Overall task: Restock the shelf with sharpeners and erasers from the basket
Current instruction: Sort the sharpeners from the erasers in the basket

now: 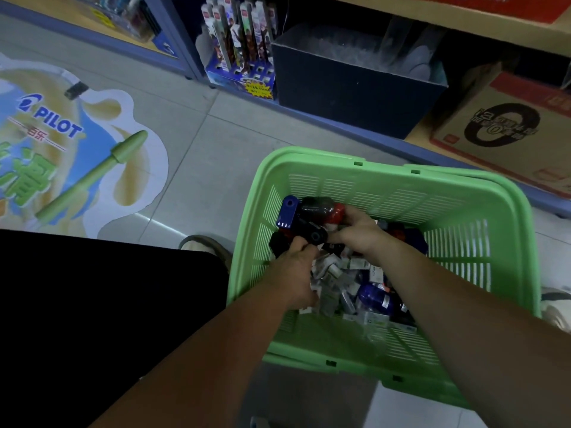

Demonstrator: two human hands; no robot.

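A green plastic basket (482,211) stands on the floor and holds several sharpeners and small wrapped erasers (336,273). Both my hands reach into it. My left hand (293,270) grips a black sharpener (312,234) at the basket's left side. My right hand (355,233) curls round a red and black sharpener (324,210) just beyond it. A blue sharpener (287,211) leans against the basket's left wall, and another blue one (375,296) lies among the erasers nearer to me.
The low shelf ahead holds a dark open box (355,88), a display of carded pens (241,47) and a cardboard carton (500,131) at the right. A Pilot floor sticker (61,143) covers the tiles at the left. My dark-clothed leg (92,304) is beside the basket.
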